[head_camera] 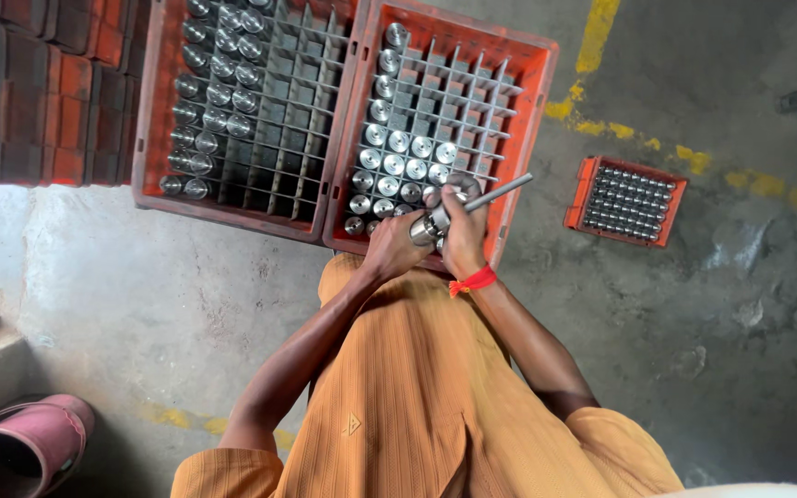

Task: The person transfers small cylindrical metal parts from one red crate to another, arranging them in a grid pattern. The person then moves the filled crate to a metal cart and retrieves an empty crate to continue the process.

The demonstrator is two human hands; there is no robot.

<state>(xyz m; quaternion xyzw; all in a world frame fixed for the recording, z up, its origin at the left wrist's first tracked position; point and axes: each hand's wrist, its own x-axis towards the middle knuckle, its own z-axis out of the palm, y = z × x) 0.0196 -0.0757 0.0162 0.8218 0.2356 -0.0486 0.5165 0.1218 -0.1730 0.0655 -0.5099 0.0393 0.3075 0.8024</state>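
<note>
Over the near edge of the right-hand orange crate point(529, 55), the left hand point(392, 247) had its fingers clamped around a short steel cylinder point(422, 228), while the right hand point(462, 235) gripped a slim metal rod point(498, 193) whose tip met that part. It looked heavy, rigid and slick, best held around its barrel. Two divided crates held roughly twenty cylinders each; one small tray point(625, 201) sat far right.

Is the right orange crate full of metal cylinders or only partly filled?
Partly filled: the right crate holds cylinders in its near-left cells; the far-right cells are empty.
</note>
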